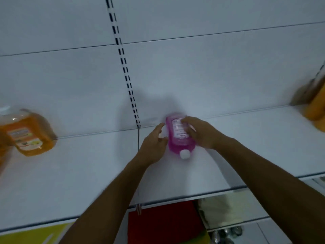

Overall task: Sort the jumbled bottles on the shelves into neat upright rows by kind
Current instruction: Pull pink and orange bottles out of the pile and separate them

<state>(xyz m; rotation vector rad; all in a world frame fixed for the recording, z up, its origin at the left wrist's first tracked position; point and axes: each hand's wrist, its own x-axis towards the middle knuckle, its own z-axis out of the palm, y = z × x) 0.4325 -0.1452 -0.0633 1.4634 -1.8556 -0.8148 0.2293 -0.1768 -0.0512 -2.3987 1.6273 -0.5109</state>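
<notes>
The pink bottle lies on its side on the white shelf, near the back wall, its white cap pointing toward the person at about 6 o'clock. The right hand wraps over it from 3 o'clock, fingers curled across the label, so it has a firm hold for tipping the bottle up onto its base. The left hand sits at 9 o'clock of the bottle with fingers relaxed and nearly straight, fingertips close to its side; whether they touch is lost in blur. It is likely there to steady the bottle as it comes upright.

Far off at 9 o'clock an orange bottle lies tilted on the same shelf, and at 3 o'clock more orange bottles stand at the frame edge. Keeping the pink one well apart from both suits sorting by kind; standing it up looks like the step in hand.
</notes>
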